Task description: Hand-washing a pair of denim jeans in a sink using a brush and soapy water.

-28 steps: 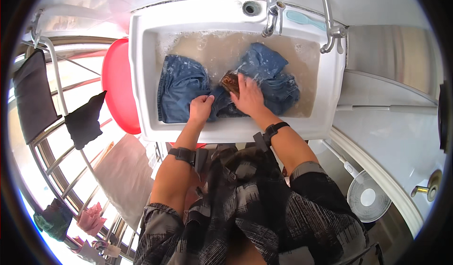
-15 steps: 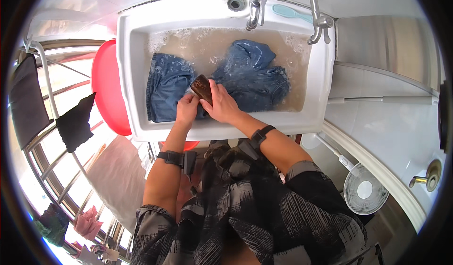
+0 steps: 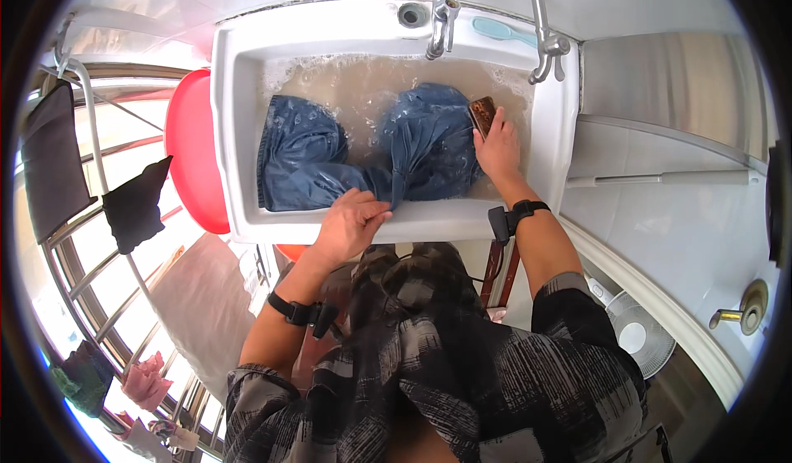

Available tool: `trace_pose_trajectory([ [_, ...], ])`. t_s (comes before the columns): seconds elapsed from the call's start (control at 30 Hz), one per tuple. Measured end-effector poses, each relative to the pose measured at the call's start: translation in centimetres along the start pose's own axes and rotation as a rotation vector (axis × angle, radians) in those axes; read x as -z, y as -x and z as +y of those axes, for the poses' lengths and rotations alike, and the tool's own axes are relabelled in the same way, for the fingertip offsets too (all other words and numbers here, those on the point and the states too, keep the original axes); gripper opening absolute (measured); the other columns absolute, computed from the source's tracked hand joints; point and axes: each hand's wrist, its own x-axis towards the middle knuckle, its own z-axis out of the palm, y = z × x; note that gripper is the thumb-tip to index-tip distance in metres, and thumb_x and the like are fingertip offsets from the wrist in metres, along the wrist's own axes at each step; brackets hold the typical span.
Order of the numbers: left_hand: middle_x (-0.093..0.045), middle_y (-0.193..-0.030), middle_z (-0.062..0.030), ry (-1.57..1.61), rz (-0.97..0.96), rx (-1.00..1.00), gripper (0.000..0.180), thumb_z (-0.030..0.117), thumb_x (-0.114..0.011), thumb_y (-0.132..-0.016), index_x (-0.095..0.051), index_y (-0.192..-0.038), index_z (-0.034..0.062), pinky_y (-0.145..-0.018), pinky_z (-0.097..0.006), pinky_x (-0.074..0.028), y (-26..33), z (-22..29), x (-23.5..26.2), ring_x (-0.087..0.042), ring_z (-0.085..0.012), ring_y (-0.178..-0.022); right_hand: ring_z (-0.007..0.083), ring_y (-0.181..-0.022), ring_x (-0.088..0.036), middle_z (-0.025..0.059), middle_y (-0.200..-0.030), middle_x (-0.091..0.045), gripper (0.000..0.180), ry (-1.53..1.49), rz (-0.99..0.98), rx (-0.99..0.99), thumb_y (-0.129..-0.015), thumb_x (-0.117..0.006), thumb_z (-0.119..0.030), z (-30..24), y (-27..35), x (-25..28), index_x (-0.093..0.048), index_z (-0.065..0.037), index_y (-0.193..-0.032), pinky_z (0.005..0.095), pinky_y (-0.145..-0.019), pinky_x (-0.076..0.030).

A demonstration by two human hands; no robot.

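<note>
Blue denim trousers (image 3: 305,153) lie soaked and bunched in a white sink (image 3: 235,133) of murky, sudsy water. At the sink's front rim, my left hand (image 3: 351,224) is closed, pinching an edge of the denim. My right hand (image 3: 499,149) grips a brown scrub brush (image 3: 482,116) at the right end of the trousers, just above the water. Its dark back faces up; the bristles are hidden. A strap with a small black device circles each of my wrists.
Two metal taps (image 3: 440,17) (image 3: 546,42) reach over the sink's back edge. A pale blue brush (image 3: 499,30) lies on the back ledge. Left of the sink stands a red basin (image 3: 191,153), near a rack with hanging cloths (image 3: 136,203). A white fan (image 3: 635,335) is at the lower right.
My right hand has carried the brush from the middle to the sink's right side. My left hand has come back toward the front rim, and the denim between the hands has been pulled nearer.
</note>
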Motion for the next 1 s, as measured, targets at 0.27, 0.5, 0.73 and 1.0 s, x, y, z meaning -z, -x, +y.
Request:
trace_pose_trajectory([
  [0.27,-0.069,-0.099,-0.0113,0.13,0.063,-0.129,0.017,0.015,-0.073,-0.09,-0.077,-0.103,0.0033,-0.087,-0.042,-0.05,-0.9,3.5,-5.7,-0.063,-0.0318,-0.094,0.0433,-0.133,-0.05,0.0246,-0.142,-0.054,0.071,-0.402,0.122,0.427,-0.09,-0.072,-0.036,-8.1,-2.8,-0.8,-0.049,0.0,-0.146,0.0543,-0.112,-0.04],
  [0.5,-0.069,-0.108,-0.0155,0.217,-0.307,-0.04,0.022,0.017,-0.065,-0.096,-0.073,-0.11,0.0012,-0.089,-0.045,-0.052,-2.3,4.0,-8.4,-0.065,-0.0371,-0.102,0.0345,-0.128,-0.054,0.0178,-0.135,-0.057,0.054,0.189,-0.318,0.541,-0.085,-0.072,-0.019,-12.2,-5.4,-1.3,-0.059,-0.008,-0.136,0.0537,-0.105,-0.043],
  [0.73,-0.068,-0.12,-0.0182,0.451,-0.165,0.022,0.028,0.014,-0.061,-0.099,-0.07,-0.123,0.0019,-0.098,-0.041,-0.051,-2.6,3.4,-12.2,-0.065,-0.0361,-0.115,0.0379,-0.12,-0.059,0.0179,-0.122,-0.064,0.045,-0.314,0.032,0.73,-0.088,-0.064,-0.012,-11.2,1.3,3.6,-0.062,-0.009,-0.133,0.0491,-0.1,-0.047],
  [1.0,-0.074,-0.108,-0.0222,0.221,-0.195,0.257,0.032,0.027,-0.066,-0.096,-0.073,-0.117,0.0047,-0.093,-0.044,-0.054,-5.8,2.0,-7.6,-0.07,-0.0404,-0.104,0.0373,-0.121,-0.062,0.0197,-0.131,-0.064,0.055,-0.1,-0.917,0.595,-0.098,-0.06,-0.033,-2.8,4.5,6.5,-0.052,-0.016,-0.149,0.0531,-0.104,-0.044],
])
